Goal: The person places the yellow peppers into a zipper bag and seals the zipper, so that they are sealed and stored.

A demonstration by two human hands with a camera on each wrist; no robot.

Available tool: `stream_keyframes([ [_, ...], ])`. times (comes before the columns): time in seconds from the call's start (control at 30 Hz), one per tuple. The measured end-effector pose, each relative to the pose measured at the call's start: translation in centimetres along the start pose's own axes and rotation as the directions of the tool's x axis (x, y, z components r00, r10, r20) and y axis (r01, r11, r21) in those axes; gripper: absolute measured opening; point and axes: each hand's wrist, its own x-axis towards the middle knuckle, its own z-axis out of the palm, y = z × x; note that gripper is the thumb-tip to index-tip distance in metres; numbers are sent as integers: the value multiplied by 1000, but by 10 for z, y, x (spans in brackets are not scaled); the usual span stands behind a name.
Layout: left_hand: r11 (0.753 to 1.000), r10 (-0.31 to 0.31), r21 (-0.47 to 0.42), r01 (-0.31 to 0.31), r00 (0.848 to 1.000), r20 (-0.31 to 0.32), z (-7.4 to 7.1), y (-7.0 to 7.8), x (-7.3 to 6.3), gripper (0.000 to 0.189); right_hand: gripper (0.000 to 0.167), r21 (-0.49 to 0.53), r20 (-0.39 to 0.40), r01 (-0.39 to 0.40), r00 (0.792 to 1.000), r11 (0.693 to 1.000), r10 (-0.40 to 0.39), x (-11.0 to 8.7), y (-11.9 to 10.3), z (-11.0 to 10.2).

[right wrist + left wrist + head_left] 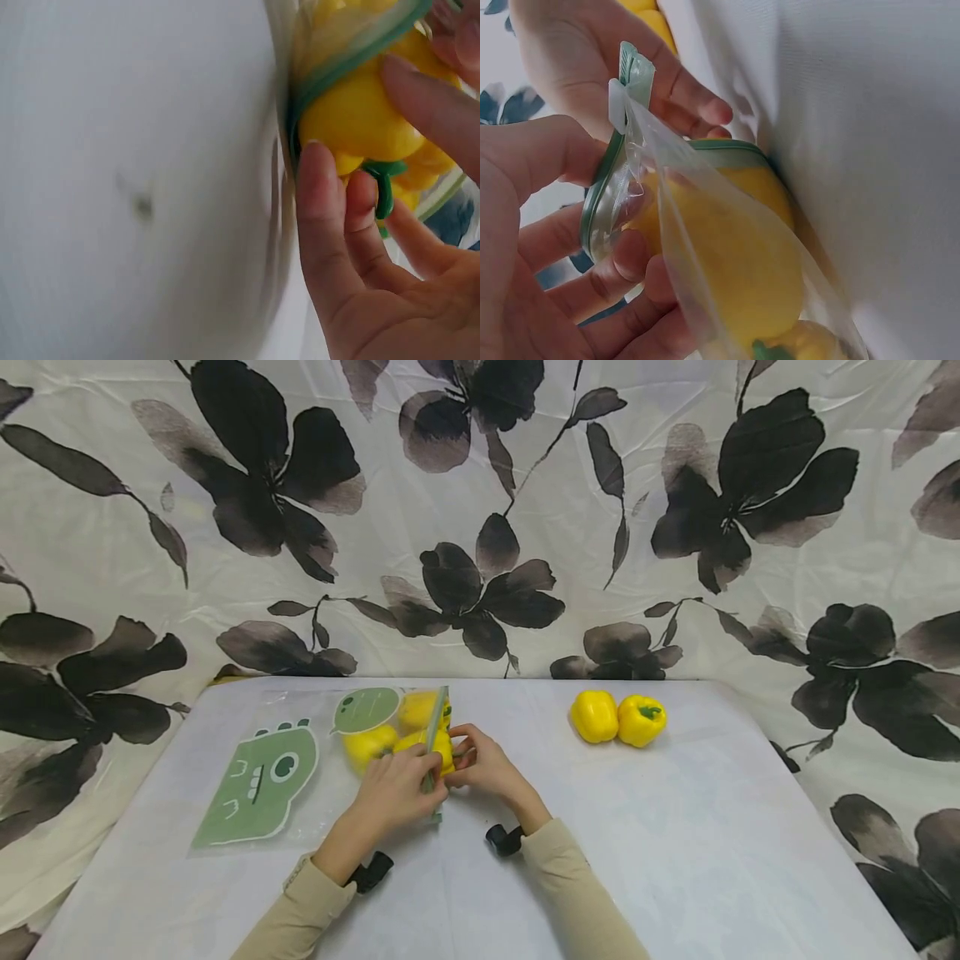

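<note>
A yellow pepper (360, 124), gripped by the right hand (486, 768), sits in the mouth of a bag (262, 785) toward the table's (720, 843) far edge; only the right wrist plainly shows its stem (384, 193). The left hand (399, 787) grips the bag's rim, its white slider (616, 106) clear only from the left wrist.

We find no text, label, brand, number or sign that we can read in any view.
</note>
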Motion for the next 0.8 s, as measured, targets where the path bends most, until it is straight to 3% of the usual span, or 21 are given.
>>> stream_keyframes([
  [0.2,1000,-4,1,4,1000,-15,-2,-1,-1,13,66,70,11,-3,1000,998,2,-1,1,-5],
  [0.33,1000,-25,-16,25,1000,-6,-4,-1,-1,13,47,160,12,-10,1000,987,9,-3,3,-12],
  [0.5,999,-29,-23,29,1000,-4,-4,0,-1,14,27,171,32,16,999,985,-22,-3,2,-12],
  [0.8,1000,-24,-9,24,1000,-9,-2,1,-1,6,31,167,93,41,994,985,-57,-4,-4,-4],
])
